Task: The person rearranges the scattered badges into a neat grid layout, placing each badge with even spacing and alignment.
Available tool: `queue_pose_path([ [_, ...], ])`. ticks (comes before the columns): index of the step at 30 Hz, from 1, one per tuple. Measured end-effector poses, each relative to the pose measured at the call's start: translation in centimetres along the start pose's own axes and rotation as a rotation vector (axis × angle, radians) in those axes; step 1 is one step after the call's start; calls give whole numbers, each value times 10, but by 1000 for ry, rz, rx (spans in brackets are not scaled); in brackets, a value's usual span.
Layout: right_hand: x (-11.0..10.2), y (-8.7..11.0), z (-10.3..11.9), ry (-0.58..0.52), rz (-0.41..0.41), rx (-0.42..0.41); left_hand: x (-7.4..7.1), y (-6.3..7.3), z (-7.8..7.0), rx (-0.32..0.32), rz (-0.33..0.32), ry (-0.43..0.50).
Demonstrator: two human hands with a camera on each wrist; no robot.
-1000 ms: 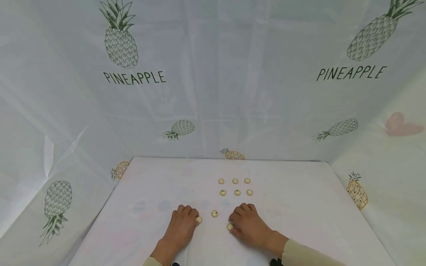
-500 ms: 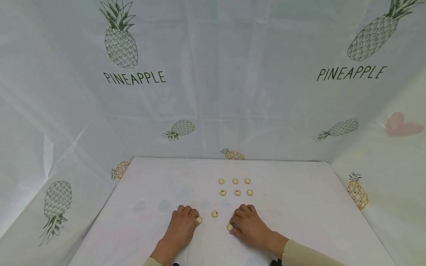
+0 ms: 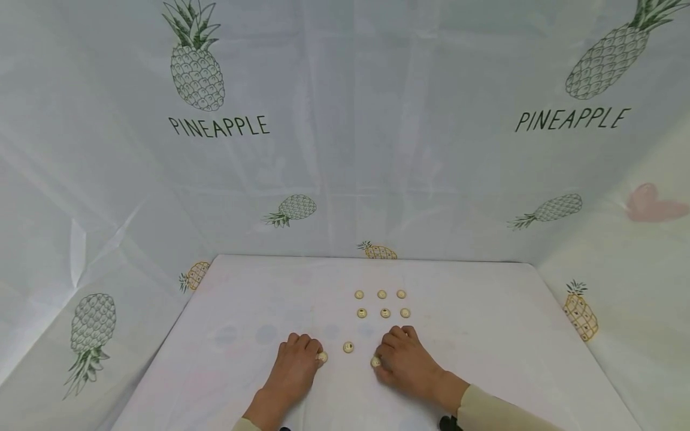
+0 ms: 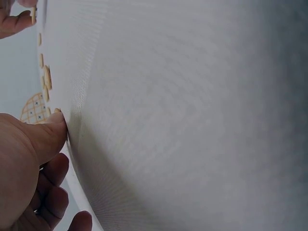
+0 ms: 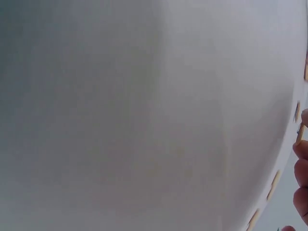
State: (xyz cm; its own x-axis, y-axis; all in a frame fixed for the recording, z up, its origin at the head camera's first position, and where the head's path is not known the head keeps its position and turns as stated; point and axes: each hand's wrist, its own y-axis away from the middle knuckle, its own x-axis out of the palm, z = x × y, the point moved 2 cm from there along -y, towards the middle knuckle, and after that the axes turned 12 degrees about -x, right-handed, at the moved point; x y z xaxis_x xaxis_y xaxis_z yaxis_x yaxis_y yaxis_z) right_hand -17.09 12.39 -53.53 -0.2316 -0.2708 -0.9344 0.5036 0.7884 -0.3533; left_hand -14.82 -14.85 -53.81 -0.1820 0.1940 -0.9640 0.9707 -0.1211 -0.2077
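Observation:
My left hand (image 3: 293,366) rests on the white table, its thumb and forefinger at a small round wooden disc (image 3: 322,357). The left wrist view shows the thumb (image 4: 50,130) against that disc's edge, down at the cloth. To the right, my right hand (image 3: 406,362) pinches another wooden disc (image 3: 375,361) between thumb and fingers. This disc (image 5: 301,133) stands tilted on edge in the right wrist view, seemingly just off the cloth. Between both hands lies a loose wooden disc (image 3: 348,347) with a dark mark on its face.
Farther back, several more discs lie flat in two rows, a front row (image 3: 385,313) and a back row (image 3: 382,294). Pineapple-printed white cloth (image 3: 345,149) hangs behind and along both sides of the table (image 3: 485,335).
My right hand has shifted slightly away from me and to the right, carrying its disc along. The left hand and the loose discs stay put.

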Motion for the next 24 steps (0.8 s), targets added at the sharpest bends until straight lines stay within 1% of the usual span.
queue_pose_path([
  [4, -4, 5, -14, -1, -10, 65, -2, 1, -1, 2, -5, 12],
  [7, -6, 12, -27, 27, -24, 100, -4, 1, -1, 0, 0, 20],
  [11, -8, 24, -45, 54, -27, 149, -6, 1, -2, -2, 17, 31],
  [15, -12, 34, -60, 55, -30, 190, -7, 0, -3, -6, 31, 36],
  [18, -13, 39, -67, 68, -58, 186, -6, 0, -3, -12, 39, 33],
  [21, -12, 42, -71, 90, -91, 160, -6, 0, -2, -17, 43, 31],
  [24, -9, 42, -72, 99, -105, 140, -5, -1, -1, -17, 45, 29],
])
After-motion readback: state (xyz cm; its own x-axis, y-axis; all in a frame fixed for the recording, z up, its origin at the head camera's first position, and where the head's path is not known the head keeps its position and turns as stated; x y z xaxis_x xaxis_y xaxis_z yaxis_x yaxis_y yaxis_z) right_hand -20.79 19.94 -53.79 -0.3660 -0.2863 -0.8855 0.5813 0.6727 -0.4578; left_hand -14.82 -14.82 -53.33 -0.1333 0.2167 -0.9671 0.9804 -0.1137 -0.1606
